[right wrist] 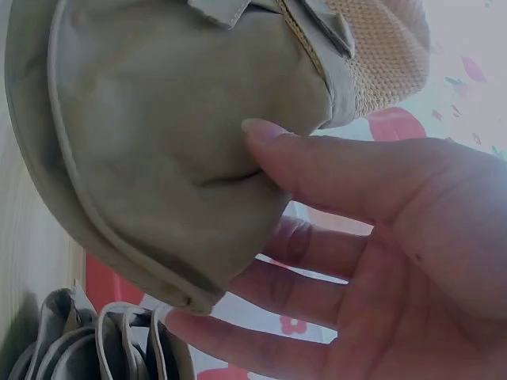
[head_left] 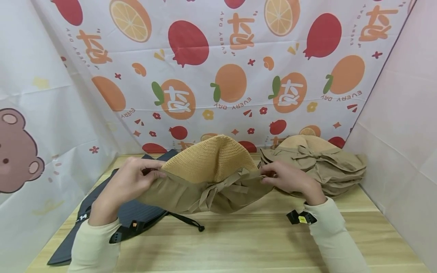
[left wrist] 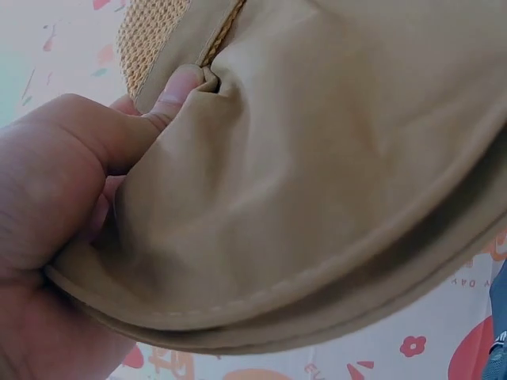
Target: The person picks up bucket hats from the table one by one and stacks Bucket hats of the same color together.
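A sun hat (head_left: 211, 159) with a tan woven crown and a khaki cloth brim hangs above the table between both hands. A bow (head_left: 222, 187) sits at the front of its brim. My left hand (head_left: 136, 178) pinches the hat at its left side where brim meets crown; in the left wrist view the thumb presses the khaki brim (left wrist: 301, 174). On the other side, my right hand (head_left: 290, 178) pinches the brim between thumb and fingers. The right wrist view shows that thumb lying on the folded brim (right wrist: 174, 142).
More khaki hats (head_left: 327, 170) lie stacked at the back right. Dark blue hats (head_left: 140, 212) with a black cord (head_left: 187, 221) lie on the left of the wooden table (head_left: 211, 246). A fruit-printed curtain (head_left: 211, 49) hangs behind.
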A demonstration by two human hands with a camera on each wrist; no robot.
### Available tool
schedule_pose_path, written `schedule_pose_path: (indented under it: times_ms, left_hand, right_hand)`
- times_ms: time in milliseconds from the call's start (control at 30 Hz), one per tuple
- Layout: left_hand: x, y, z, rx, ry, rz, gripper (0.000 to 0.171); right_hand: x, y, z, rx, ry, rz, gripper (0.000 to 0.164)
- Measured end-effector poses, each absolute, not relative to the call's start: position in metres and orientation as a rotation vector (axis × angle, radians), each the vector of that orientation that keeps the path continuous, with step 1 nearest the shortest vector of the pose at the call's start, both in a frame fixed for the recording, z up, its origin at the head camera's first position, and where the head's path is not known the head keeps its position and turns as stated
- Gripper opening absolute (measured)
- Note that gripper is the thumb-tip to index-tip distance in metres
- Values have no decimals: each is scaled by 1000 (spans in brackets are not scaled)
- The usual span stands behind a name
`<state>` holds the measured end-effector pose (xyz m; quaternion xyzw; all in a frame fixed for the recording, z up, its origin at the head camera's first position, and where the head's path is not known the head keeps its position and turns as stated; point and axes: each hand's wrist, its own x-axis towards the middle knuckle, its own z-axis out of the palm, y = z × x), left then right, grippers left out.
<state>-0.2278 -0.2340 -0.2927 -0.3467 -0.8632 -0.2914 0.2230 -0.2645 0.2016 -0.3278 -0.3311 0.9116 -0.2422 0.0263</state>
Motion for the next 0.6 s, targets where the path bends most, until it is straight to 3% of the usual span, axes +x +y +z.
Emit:
schedule_pose_path:
  times_ms: [600]
  left_hand:
    - [-237, -233, -299, -818, -2434, -667, 16]
  right_hand:
    - [-264, 207, -323, -1091, 3115, -819, 15]
